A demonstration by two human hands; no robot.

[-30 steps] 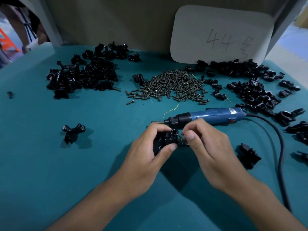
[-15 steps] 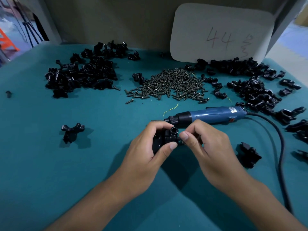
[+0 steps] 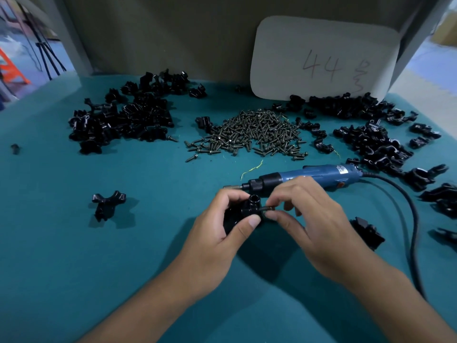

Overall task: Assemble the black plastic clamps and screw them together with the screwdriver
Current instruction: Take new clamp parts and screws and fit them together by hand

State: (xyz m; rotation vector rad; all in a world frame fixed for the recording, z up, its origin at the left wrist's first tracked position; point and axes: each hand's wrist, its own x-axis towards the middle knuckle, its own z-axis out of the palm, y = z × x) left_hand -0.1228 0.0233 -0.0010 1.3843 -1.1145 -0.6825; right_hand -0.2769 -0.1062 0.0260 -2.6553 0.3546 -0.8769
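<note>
Gripping hand: left hand (image 3: 217, 233), fingers curled round black plastic clamp assembly (image 3: 243, 211), held above teal table (image 3: 123, 243).
Pinching hand: right hand (image 3: 314, 219), thumb and forefinger on small dark screw (image 3: 268, 208).
Screw axis: horizontal, pointing left into clamp.
Screwdriver: blue corded electric screwdriver (image 3: 309, 175), lying behind hands, bit pointing left.

A single wide-angle head view looks forward and down from close above the teal table (image 3: 74, 256), with both forearms entering from the bottom edge and the back wall (image 3: 173, 33) and white card (image 3: 321, 45) closing the far side.
</note>
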